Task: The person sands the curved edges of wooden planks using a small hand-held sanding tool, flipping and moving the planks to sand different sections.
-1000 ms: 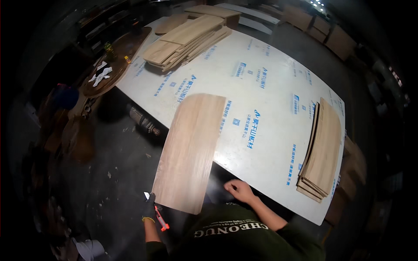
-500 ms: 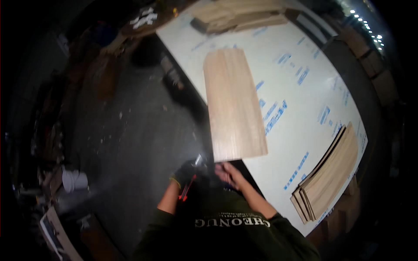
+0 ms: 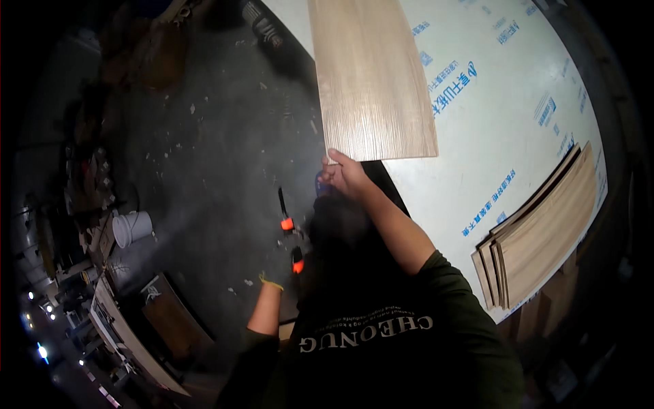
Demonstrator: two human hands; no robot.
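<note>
A long wood-grain board (image 3: 375,88) lies on the white sheet, its near end jutting past the sheet's edge. My bare right hand (image 3: 346,176) grips the board's near left corner, thumb on top and the other fingers curled below. Lower left, my left hand (image 3: 291,276) wears a dark glove with a yellow cuff and hangs in front of my dark clothing. It seems closed on a black-and-orange hand tool (image 3: 287,223), whose exact kind I cannot make out. Darkness hides most of the left fingers.
The large white sheet (image 3: 490,123) with blue print spans the right side. A stack of several wood-grain boards (image 3: 545,225) lies near its right edge. Over the dark floor (image 3: 204,163) small scraps are scattered. A white bucket (image 3: 132,228) and a leaning panel (image 3: 129,334) stand left.
My hands have separated: the right has moved forward and taken hold of the board's corner. The left has drawn back, with the orange tool beside it. The view has shifted nearer the board.
</note>
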